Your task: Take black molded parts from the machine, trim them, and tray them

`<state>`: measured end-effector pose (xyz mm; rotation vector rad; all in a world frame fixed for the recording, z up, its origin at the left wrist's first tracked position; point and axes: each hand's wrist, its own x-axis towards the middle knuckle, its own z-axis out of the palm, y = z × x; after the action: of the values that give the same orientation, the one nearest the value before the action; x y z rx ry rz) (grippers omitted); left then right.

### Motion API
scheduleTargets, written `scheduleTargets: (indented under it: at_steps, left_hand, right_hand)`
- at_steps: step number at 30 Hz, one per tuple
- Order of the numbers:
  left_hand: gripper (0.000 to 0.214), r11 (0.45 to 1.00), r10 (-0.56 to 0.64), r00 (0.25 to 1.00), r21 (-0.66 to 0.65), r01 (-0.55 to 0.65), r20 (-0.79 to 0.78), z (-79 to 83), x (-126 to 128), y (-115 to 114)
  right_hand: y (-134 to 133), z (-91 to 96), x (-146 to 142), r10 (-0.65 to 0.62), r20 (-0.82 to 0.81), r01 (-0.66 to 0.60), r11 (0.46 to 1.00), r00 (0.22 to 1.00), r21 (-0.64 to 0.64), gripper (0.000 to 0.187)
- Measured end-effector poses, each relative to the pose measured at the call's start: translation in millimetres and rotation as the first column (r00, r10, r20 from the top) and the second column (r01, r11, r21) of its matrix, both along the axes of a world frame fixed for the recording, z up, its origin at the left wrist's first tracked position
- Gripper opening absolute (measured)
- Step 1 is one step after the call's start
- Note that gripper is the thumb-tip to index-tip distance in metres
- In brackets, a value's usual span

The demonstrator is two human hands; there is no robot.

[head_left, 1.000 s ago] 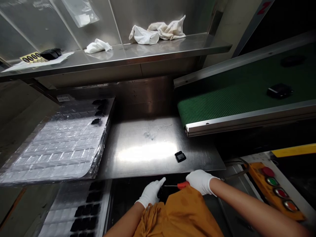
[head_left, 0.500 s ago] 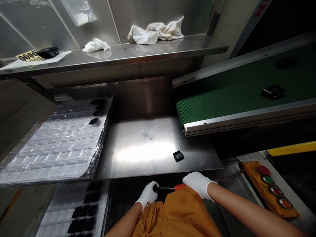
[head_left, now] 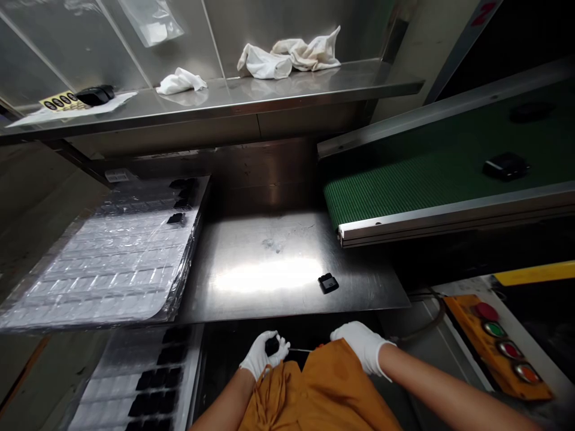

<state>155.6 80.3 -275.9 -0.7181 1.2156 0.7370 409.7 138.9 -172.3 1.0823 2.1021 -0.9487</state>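
Note:
In a white glove, my left hand (head_left: 257, 358) is closed around a small black plastic part (head_left: 272, 345), low in front of my body below the table's edge. My right hand (head_left: 360, 344), also gloved, grips a thin metal-shafted tool (head_left: 300, 349). Only a sliver of its red-orange handle shows; the rest is behind my orange apron (head_left: 332, 383) and fingers. The shaft points left, its tip close to the black part; whether they touch I cannot tell. A similar black part (head_left: 328, 283) lies on the steel table (head_left: 265, 233) beyond my right hand.
A stack of clear plastic trays (head_left: 112, 257) stands on the left, with a few black parts in its top corner. Another tray (head_left: 103, 383) below holds several. The green conveyor (head_left: 404, 185) carries black parts at right, above a button box (head_left: 498, 347). White gloves (head_left: 265, 63) lie on the shelf.
My left hand has turned and its fingers have spread around the black part, showing more of it. Less of the red-orange handle shows. The whole view has shifted slightly.

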Motion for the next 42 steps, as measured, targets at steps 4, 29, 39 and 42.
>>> scheduleTargets:
  at_steps: [4, 29, 39, 42]
  left_hand:
    - [0.017, 0.993, 0.112, 0.989, -0.048, -0.108, 0.094, -1.1, -2.9, -0.4]
    - [0.034, 0.925, -0.304, 0.848, 0.077, 0.371, -0.434, 8.5, 11.1, -18.6]
    - [0.026, 0.921, -0.298, 0.834, 0.089, 0.378, -0.464, 5.1, 15.9, -16.4]
    - [0.021, 0.95, -0.186, 0.888, 0.152, 0.271, -0.421, 18.7, 14.2, -17.6]
  right_hand:
    - [3.6, -4.5, -5.5, 0.047, 0.063, -0.047, 0.999, 0.997, -0.008, 0.033]
    - [-10.9, -23.5, -12.5, 0.113, -0.025, -0.111, 0.99, 0.993, 0.085, 0.037]
    - [-11.7, -41.8, -13.1, 0.073, -0.015, -0.073, 0.996, 0.997, 0.054, 0.038]
    - [-10.3, -43.3, -12.3, 0.074, -0.033, -0.073, 0.996, 0.997, 0.045, 0.035]
